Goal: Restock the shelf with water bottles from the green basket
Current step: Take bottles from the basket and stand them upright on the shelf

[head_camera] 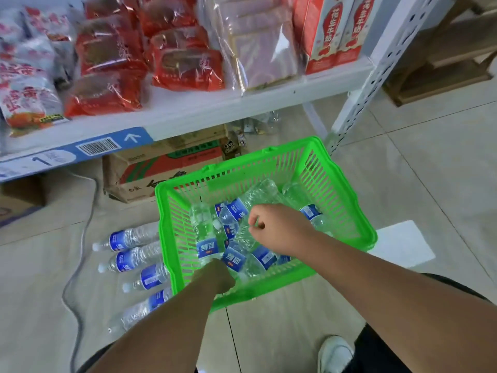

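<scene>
Basket (pixel 255 168): floor bottles (pixel 129 261) left, box (pixel 161 168) behind.

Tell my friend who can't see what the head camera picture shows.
A person's left hand and right hand reach into a green basket of water bottles on the floor. Four more bottles lie left of it, by a shelf of red snack packs.

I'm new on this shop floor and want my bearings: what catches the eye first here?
A bright green basket on the floor, heaped with water bottles, with the left hand and right hand reaching in. Four more bottles lie flat to its left, below a shelf of red snack packs.
</scene>
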